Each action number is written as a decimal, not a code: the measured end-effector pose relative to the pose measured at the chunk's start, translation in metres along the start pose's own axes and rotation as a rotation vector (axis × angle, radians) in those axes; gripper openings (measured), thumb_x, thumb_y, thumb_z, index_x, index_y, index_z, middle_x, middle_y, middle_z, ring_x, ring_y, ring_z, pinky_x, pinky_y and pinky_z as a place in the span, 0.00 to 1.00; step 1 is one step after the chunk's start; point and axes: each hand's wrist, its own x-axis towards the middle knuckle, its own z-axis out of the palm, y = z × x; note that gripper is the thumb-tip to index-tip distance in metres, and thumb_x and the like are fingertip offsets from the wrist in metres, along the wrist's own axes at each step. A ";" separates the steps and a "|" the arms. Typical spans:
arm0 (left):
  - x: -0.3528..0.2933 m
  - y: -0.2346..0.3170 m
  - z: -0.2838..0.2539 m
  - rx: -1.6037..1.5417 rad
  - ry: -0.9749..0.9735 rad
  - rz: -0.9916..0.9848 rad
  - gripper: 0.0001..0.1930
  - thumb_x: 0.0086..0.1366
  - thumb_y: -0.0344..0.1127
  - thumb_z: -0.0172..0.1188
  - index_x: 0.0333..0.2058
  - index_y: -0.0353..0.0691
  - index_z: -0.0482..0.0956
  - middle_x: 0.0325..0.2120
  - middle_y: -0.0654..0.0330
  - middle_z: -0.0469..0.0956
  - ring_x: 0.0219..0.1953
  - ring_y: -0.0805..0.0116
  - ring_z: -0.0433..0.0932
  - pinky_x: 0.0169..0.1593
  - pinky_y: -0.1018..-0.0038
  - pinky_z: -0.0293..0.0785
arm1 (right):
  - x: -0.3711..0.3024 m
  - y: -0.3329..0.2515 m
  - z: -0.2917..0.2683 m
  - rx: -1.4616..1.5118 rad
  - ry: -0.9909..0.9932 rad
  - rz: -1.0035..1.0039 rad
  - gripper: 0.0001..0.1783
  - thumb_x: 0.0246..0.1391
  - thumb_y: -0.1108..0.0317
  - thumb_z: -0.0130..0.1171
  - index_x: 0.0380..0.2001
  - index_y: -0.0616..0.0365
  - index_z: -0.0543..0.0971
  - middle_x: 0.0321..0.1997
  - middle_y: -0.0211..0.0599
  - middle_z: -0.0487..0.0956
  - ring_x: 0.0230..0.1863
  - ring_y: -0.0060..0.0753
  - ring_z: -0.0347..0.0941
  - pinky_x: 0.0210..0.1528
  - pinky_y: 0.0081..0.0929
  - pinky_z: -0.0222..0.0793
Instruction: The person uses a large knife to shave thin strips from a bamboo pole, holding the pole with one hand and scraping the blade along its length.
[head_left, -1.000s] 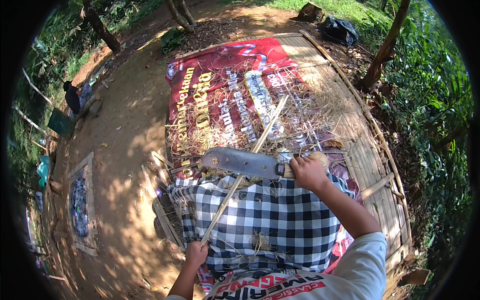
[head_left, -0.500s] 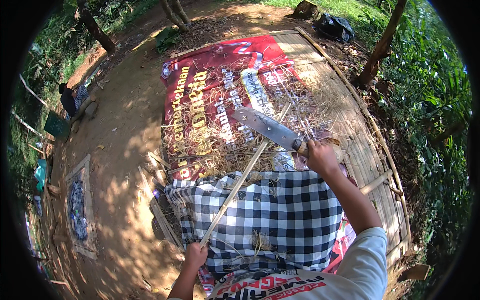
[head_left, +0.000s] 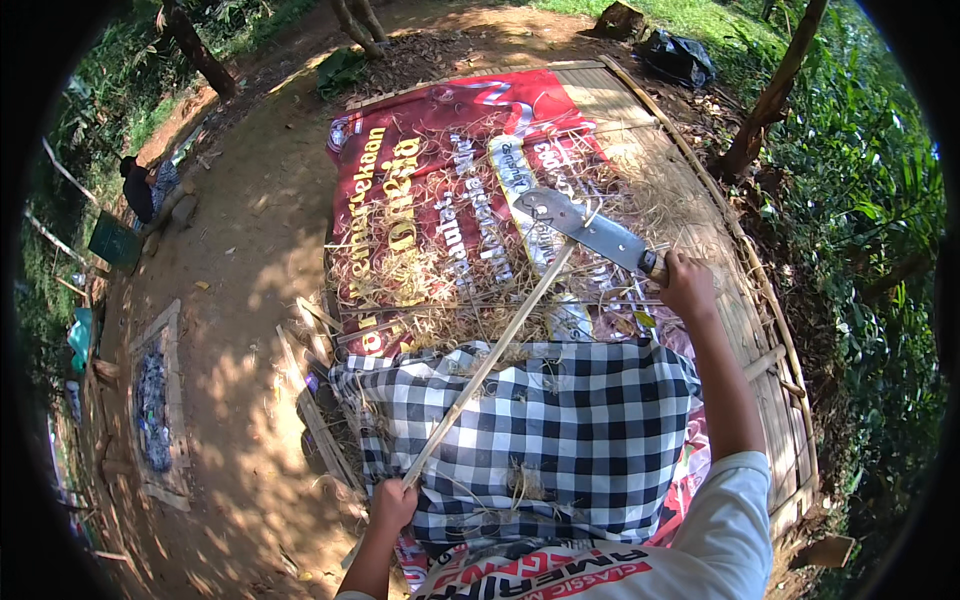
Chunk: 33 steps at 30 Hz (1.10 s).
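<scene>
My left hand [head_left: 394, 503] is closed round the near end of a long pale bamboo strip [head_left: 480, 377], which slants away to the upper right over my lap. In my right hand [head_left: 688, 284] is the short handle of a wide-bladed machete [head_left: 592, 234]. Its grey blade points to the far left and lies across the strip near the far end, with a thin curled shaving at the crossing. A black-and-white checked cloth [head_left: 560, 430] covers my legs. Beyond it a red printed banner [head_left: 400, 190] is strewn with thin bamboo shavings [head_left: 400, 285].
The banner lies on a bamboo slat platform [head_left: 715, 270] with a pole along its right edge. Split bamboo pieces [head_left: 318, 420] lie at left, near a framed ash pit [head_left: 155, 410]. Far left, another person [head_left: 140, 190] sits low. A black plastic bag [head_left: 678, 57] rests beyond the platform.
The machete and my right hand have moved right and slightly down along the strip's far part. My left hand stays at the near end, and a curled shaving now shows at the blade.
</scene>
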 end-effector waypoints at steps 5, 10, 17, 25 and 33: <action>-0.003 0.005 -0.004 -0.010 -0.013 0.016 0.17 0.57 0.39 0.57 0.20 0.29 0.76 0.17 0.38 0.72 0.26 0.36 0.76 0.27 0.54 0.71 | -0.009 -0.019 0.012 0.033 -0.083 -0.020 0.09 0.48 0.69 0.56 0.32 0.61 0.72 0.29 0.49 0.79 0.29 0.49 0.78 0.35 0.41 0.74; -0.001 0.002 0.003 -0.050 -0.045 -0.006 0.19 0.59 0.41 0.57 0.19 0.28 0.75 0.16 0.36 0.71 0.25 0.36 0.75 0.27 0.53 0.68 | -0.025 -0.067 0.003 0.178 -0.016 -0.273 0.09 0.42 0.73 0.55 0.31 0.60 0.71 0.27 0.43 0.77 0.32 0.45 0.78 0.38 0.38 0.74; -0.004 -0.008 -0.001 -0.001 -0.061 -0.012 0.18 0.59 0.42 0.58 0.22 0.29 0.77 0.18 0.37 0.72 0.26 0.36 0.76 0.27 0.53 0.69 | -0.009 -0.055 0.011 0.070 0.192 -0.647 0.05 0.45 0.70 0.54 0.28 0.56 0.71 0.24 0.35 0.75 0.28 0.35 0.76 0.35 0.32 0.71; -0.004 -0.010 0.012 -0.130 0.005 -0.079 0.17 0.58 0.41 0.59 0.21 0.29 0.77 0.18 0.37 0.73 0.26 0.37 0.76 0.27 0.54 0.69 | 0.007 0.026 -0.009 0.106 0.015 0.473 0.11 0.43 0.68 0.59 0.30 0.65 0.77 0.28 0.57 0.79 0.31 0.61 0.77 0.37 0.48 0.73; -0.016 0.005 0.000 -0.014 0.057 0.081 0.17 0.62 0.43 0.58 0.24 0.32 0.76 0.17 0.42 0.74 0.25 0.38 0.76 0.27 0.54 0.70 | -0.066 0.024 0.016 0.527 0.060 0.583 0.14 0.39 0.70 0.63 0.26 0.73 0.76 0.21 0.58 0.76 0.24 0.55 0.75 0.29 0.43 0.68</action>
